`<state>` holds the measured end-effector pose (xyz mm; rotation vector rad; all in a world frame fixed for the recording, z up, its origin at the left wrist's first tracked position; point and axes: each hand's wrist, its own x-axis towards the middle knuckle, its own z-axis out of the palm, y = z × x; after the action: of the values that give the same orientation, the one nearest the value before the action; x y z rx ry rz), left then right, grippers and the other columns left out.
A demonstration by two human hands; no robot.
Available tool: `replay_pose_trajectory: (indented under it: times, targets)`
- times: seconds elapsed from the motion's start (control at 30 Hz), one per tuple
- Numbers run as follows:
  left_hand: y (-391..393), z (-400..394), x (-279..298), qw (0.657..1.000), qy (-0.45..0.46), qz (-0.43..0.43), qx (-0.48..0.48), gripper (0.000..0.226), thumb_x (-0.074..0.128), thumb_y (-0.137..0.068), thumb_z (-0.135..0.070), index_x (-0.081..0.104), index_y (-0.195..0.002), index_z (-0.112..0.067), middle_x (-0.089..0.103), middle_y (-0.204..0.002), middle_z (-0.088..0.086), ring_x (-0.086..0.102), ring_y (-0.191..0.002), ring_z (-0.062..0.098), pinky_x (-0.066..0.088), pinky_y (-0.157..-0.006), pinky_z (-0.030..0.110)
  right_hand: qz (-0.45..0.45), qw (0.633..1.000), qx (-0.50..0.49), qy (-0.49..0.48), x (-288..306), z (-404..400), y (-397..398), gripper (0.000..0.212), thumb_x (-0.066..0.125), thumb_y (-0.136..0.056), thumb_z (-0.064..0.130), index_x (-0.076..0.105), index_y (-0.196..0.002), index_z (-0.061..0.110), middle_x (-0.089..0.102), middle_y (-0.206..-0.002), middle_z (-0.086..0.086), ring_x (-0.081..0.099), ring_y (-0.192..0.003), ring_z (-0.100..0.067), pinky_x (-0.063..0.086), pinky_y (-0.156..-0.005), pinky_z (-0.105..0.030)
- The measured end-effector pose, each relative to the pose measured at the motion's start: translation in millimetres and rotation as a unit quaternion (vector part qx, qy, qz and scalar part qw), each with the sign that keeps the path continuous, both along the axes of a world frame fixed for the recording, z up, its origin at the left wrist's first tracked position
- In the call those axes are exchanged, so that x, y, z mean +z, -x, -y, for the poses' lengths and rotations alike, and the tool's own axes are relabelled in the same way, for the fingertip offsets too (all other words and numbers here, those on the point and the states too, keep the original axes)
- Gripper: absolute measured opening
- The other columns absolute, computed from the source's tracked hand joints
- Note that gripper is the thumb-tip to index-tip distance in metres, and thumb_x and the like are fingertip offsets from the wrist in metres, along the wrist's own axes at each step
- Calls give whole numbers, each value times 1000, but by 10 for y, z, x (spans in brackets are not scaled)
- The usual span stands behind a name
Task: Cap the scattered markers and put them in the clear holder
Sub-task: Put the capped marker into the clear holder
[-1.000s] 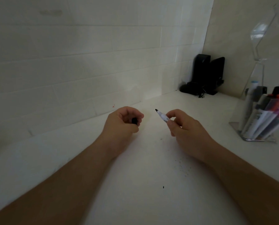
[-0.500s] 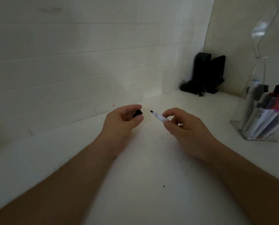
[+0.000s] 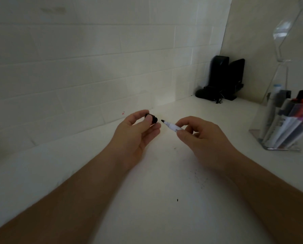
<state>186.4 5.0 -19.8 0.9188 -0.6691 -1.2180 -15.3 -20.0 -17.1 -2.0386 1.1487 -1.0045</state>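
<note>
Black cap (image 3: pixel 151 119) pinched in left hand (image 3: pixel 138 131) fingers, mouth turned toward bare tip of marker (image 3: pixel 171 126) gripped by right hand (image 3: pixel 198 136), aligned for capping above worktop (image 3: pixel 157 199); clear holder (image 3: pixel 286 127) at right.

The cap (image 3: pixel 151 118) pinched in my left hand (image 3: pixel 136 132) looks like dark matt plastic; the marker (image 3: pixel 171 127) in my right hand (image 3: pixel 201 138) has a smooth white barrel with a faint sheen. Under my arms the counter (image 3: pixel 164 217) is smooth, pale and matt, lightly speckled. At far right the clear holder (image 3: pixel 274 141) is glossy transparent plastic, and the wall tiles (image 3: pixel 94 67) look smooth with a dull finish
</note>
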Motion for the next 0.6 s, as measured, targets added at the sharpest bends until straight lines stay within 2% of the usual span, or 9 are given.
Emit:
replay_pose_trajectory:
  times: [0.07,0.23,0.33,0.5,0.6]
  targets:
    - [12,-11,30,998,-25,-50,-20,19,63,-98,-12,70,-116,-12,76,-98,9,71,-79,16,61,-75,27,14,1000,-8,6,4,-9,-8,9,63,-94,42,69,-91,36,61,-69,8,50,-50,-4,38,-50,-17]
    - [50,-27,64,991,-72,-105,-43,21,65,-97,-26,76,-96,-8,76,-86,5,68,-67,9,61,-69,21,13,998,-33,47,16,-27,-23,8,67,-93,37,72,-87,36,63,-69,11,54,-52,-1,38,-48,-11]
    - [56,-16,42,993,-71,-84,-39,23,66,-97,-28,76,-96,-8,76,-84,4,67,-65,8,61,-68,20,9,998,-38,56,20,-27,-28,5,68,-92,38,73,-90,35,64,-73,10,56,-55,1,39,-48,-9]
    - [75,-7,-15,998,-52,-27,-18,21,67,-96,-24,76,-101,-6,75,-85,4,66,-72,9,61,-75,22,0,997,-41,62,20,-20,-25,4,69,-91,38,73,-92,37,65,-76,10,57,-57,4,39,-50,-8]
    - [68,3,-29,999,-35,-11,-8,21,68,-95,-21,76,-106,-5,75,-88,4,66,-74,8,60,-74,21,-13,997,-41,62,14,-4,-16,5,68,-91,40,72,-93,37,65,-78,11,57,-59,3,39,-51,-8]
